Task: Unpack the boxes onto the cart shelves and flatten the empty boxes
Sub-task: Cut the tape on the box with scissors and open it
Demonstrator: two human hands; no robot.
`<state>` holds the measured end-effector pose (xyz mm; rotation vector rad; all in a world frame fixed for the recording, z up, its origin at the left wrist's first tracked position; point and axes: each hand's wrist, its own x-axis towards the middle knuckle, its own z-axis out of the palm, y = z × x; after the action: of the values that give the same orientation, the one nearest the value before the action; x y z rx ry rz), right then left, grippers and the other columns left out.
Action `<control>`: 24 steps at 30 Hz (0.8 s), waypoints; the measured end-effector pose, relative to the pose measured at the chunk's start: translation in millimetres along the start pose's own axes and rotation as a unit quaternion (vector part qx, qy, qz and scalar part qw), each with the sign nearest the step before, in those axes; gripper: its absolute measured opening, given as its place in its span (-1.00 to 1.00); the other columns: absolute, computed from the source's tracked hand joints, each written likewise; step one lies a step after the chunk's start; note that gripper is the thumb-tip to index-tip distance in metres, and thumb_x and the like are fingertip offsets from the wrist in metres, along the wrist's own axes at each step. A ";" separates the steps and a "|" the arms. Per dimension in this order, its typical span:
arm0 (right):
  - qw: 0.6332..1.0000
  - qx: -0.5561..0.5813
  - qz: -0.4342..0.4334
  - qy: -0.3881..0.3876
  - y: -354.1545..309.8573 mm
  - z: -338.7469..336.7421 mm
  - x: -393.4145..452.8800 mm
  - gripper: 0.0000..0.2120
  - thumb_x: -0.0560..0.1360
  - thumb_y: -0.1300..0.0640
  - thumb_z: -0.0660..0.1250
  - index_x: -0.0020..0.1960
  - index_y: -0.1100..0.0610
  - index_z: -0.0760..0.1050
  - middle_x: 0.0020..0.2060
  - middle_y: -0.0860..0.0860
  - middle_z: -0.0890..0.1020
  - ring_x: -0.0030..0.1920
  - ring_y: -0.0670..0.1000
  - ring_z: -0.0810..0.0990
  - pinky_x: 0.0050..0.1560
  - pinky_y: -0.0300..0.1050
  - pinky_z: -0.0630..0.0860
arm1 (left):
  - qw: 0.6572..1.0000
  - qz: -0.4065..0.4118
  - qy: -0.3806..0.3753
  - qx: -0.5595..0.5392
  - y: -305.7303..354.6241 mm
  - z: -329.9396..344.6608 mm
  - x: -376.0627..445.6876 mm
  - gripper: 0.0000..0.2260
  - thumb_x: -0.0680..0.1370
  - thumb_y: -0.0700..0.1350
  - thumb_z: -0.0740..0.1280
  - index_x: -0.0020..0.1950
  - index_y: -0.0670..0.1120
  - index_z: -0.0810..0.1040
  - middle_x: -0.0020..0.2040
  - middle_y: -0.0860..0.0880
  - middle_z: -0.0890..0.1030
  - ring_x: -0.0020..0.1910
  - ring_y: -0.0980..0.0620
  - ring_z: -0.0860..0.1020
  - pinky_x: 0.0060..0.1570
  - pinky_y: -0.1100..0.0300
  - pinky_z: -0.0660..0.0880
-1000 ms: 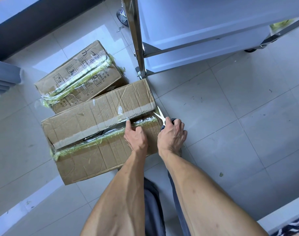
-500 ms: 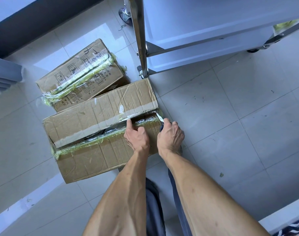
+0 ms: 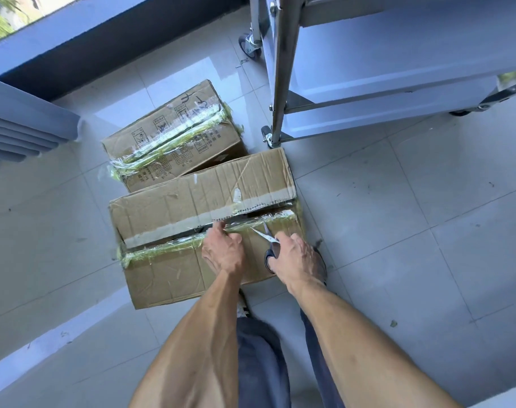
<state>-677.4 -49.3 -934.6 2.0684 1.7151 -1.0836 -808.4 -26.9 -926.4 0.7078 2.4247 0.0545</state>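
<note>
The scissors (image 3: 271,245) are being gripped in the right hand (image 3: 299,260), blades parted over the taped seam of the near box (image 3: 174,207). That seam's edge is being pinched by the left hand (image 3: 224,251); the contents cannot be made out. A second taped box (image 3: 174,134) is lying just behind, touching it, on the floor (image 3: 398,216). The cart (image 3: 368,69) is standing close beside the boxes, with open tile to the right.

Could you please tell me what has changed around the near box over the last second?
The right hand has brought the scissors from past the box's right end onto its top, blades open beside the taped seam. The seam's right end now gapes a little. The left hand keeps its grip on the flap edge at the seam. Both boxes, near and far, and the cart have not moved.
</note>
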 end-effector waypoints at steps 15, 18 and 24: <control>0.982 0.161 0.022 -0.095 -206.7 93.9 -65.7 -0.71 0.36 0.09 0.41 0.09 0.00 0.59 -0.07 0.02 0.66 -0.07 0.10 0.58 -0.18 -0.20 0.42 | 0.983 -0.108 0.048 -0.142 -161.9 -134.0 113.8 -0.70 0.49 -0.26 0.27 0.20 -0.11 0.58 0.10 -0.18 0.64 0.08 -0.18 0.59 -0.03 0.14 0.43; 0.971 0.209 0.055 -0.104 -246.3 124.6 -79.7 -0.72 0.32 0.15 0.44 0.03 0.01 0.63 -0.13 0.04 0.68 -0.11 0.10 0.59 -0.21 -0.21 0.44 | 0.984 -0.104 0.026 -0.139 -203.7 -149.7 136.3 -0.69 0.52 -0.23 0.28 0.26 -0.11 0.54 0.12 -0.16 0.63 0.10 -0.16 0.57 0.02 0.13 0.43; 0.941 0.319 0.078 -0.076 -301.8 167.7 -94.6 -0.65 0.34 0.27 0.48 0.12 0.18 0.64 0.06 0.06 0.67 -0.02 0.00 0.55 -0.22 -0.37 0.36 | 0.990 -0.083 -0.011 -0.115 -266.4 -170.9 171.9 -0.64 0.56 -0.24 0.21 0.36 -0.09 0.45 0.16 -0.09 0.60 -0.04 -0.05 0.57 -0.06 0.16 0.41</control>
<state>-1023.4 -137.2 -908.2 2.3292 1.1911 -1.8721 -1147.7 -147.8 -933.4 0.4004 2.3966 0.2534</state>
